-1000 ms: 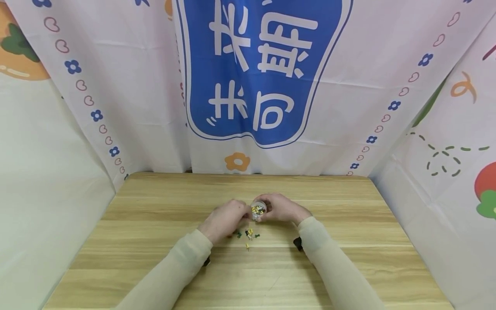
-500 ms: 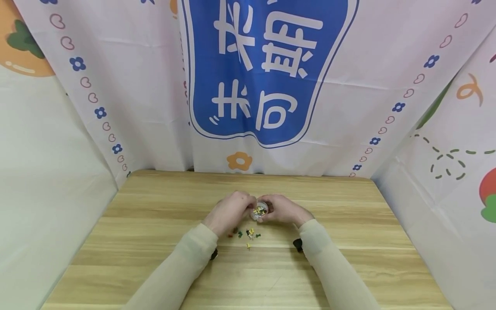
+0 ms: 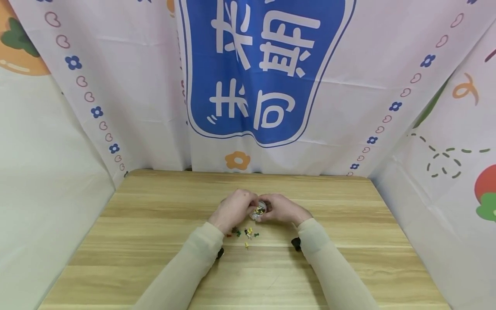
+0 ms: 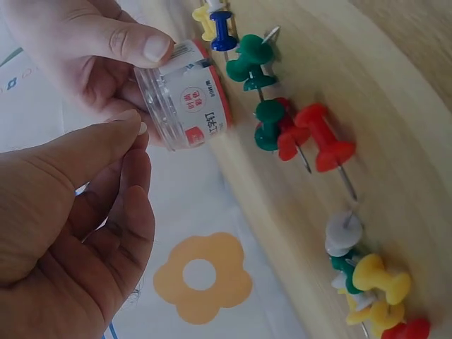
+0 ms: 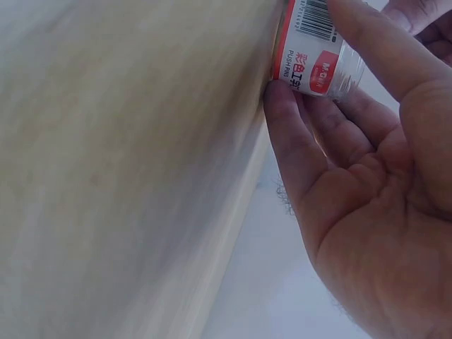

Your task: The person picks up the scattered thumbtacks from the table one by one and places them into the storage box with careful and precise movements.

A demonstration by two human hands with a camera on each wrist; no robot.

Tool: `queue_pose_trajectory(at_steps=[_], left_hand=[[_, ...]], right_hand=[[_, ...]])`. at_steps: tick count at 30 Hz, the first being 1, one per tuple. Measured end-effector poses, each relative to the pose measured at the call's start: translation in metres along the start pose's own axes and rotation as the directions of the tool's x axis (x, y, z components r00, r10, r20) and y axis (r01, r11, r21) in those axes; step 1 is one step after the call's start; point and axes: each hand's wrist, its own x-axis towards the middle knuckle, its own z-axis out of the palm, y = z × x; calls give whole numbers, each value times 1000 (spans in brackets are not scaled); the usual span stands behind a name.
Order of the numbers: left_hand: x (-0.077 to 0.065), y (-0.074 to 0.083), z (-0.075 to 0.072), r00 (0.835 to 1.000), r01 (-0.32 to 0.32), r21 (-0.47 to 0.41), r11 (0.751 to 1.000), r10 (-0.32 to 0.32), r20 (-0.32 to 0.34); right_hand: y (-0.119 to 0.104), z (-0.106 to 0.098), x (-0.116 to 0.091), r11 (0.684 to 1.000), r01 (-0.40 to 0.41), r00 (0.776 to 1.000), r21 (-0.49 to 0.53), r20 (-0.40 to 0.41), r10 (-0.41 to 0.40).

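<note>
My right hand (image 3: 283,209) grips a small clear plastic jar (image 4: 187,102) with a red band and printed label, fingers round its side. Inside it, push pins (image 3: 258,210) of several colours show through the open top in the head view. My left hand (image 3: 234,209) is at the jar's mouth, thumb and forefinger pinched together. A bit of white shows at those fingertips, a push pin mostly hidden by them. Loose on the tabletop lie a blue pin (image 4: 222,32), green pins (image 4: 253,60), red pins (image 4: 325,138) and yellow pins (image 4: 381,277), nearer the person than the jar.
The wooden table (image 3: 155,241) reaches back to a white curtain (image 3: 337,125) with a blue printed panel (image 3: 252,73). Patterned cloth hangs at both sides. One yellow pin (image 3: 246,246) lies apart, nearest the person.
My left hand has moved up and slightly right to the jar's mouth, uncovering more loose pins, including red ones. The right hand keeps the jar in nearly the same place.
</note>
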Motion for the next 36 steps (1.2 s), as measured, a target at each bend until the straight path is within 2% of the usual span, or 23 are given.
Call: queue_pose_trajectory(at_steps=[5, 16, 28, 32, 36], left_hand=[[-1, -1, 0, 1000, 3, -10, 1000, -3, 9], [-1, -4, 1, 999, -32, 14, 999, 32, 8], [-1, -4, 0, 998, -43, 23, 999, 41, 52], [-5, -5, -5, 995, -64, 37, 997, 61, 72], [-10, -4, -9, 989, -114, 69, 991, 107, 100]], right_hand=[[-1, 1, 1, 1000, 1, 1000, 16, 2, -1], [2, 2, 2, 999, -4, 1000, 36, 7, 3], [0, 1, 0, 998, -16, 1000, 57, 0, 16], [0, 1, 0, 998, -20, 1000, 67, -3, 20], [-1, 1, 0, 997, -20, 1000, 73, -4, 21]])
